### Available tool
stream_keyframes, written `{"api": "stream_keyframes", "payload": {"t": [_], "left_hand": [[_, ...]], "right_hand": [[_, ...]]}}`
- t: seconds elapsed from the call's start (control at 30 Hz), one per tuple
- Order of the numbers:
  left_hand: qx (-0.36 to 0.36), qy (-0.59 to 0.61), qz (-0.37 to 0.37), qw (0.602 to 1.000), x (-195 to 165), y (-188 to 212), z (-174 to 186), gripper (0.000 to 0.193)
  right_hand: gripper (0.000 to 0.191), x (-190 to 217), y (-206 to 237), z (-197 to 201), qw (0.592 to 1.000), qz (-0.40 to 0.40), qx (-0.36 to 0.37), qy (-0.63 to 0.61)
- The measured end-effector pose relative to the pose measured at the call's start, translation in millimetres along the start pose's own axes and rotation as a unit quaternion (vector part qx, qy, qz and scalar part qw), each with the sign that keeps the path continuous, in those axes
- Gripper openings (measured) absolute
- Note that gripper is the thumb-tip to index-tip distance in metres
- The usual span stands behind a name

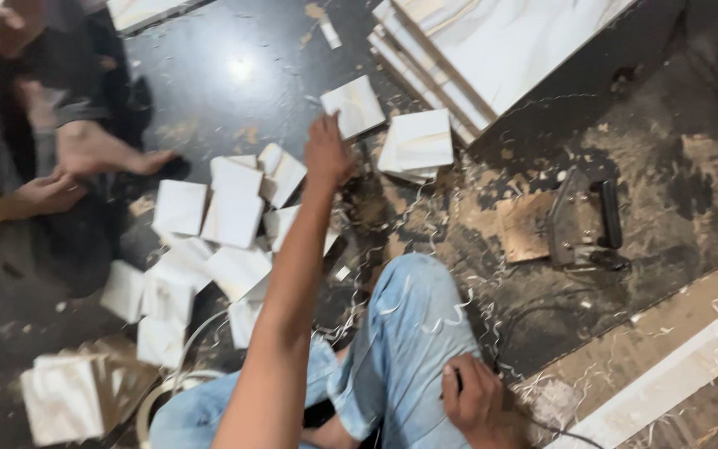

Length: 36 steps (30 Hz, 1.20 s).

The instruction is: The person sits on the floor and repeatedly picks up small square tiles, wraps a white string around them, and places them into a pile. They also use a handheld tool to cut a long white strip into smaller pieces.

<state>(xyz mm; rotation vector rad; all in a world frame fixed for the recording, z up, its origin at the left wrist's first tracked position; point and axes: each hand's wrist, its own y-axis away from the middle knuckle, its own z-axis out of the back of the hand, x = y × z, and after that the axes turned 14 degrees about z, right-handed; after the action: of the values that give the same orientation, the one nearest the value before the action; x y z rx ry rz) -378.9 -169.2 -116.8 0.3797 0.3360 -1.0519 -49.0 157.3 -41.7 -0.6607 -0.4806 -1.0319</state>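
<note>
Left hand (328,154) pinching white square tile (354,106); right hand (477,401) closed on half-hidden dark object.

Dark floor (234,75) lies open beyond the left hand (327,154). Loose tiles (226,216) crowd its left, a small stack (419,143) blocks the right, and big slabs (492,50) wall off the far right. A co-worker's foot (101,151) closes the far left.

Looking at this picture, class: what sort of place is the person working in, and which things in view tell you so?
Probably a tile-cutting or workshop floor. Small square white pieces lie scattered on a dark, dusty floor, larger white slabs are stacked nearby, and thin curled shavings litter the ground by a dark hand tool.
</note>
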Motion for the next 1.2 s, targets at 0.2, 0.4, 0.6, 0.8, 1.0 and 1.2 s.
{"api": "stream_keyframes", "payload": {"t": [0.2,0.4,0.6,0.8,1.0,1.2], "left_hand": [[0.134,-0.168,0.046,0.976,-21,-55,-12,0.13],[0.126,0.143,0.094,0.977,0,-35,-11,0.104],[0.332,0.387,-0.021,0.86,35,149,49,0.069],[0.547,0.447,-0.26,0.658,13,287,120,0.058],[0.365,0.27,-0.394,0.799,-11,332,106,0.06],[0.178,0.307,-0.02,0.935,-14,381,96,0.039]], "right_hand": [[0.01,-1,8,-1,0.999,-0.045,0.003,0.004],[0.011,6,-4,2,0.999,-0.05,0.013,-0.011],[0.014,-6,10,-3,0.998,-0.045,-0.029,-0.02],[0.05,-54,38,-10,0.948,-0.1,-0.142,-0.268],[0.026,-78,33,64,0.868,-0.412,0.027,-0.277],[0.02,-39,33,86,0.889,-0.335,0.081,-0.302]]}}
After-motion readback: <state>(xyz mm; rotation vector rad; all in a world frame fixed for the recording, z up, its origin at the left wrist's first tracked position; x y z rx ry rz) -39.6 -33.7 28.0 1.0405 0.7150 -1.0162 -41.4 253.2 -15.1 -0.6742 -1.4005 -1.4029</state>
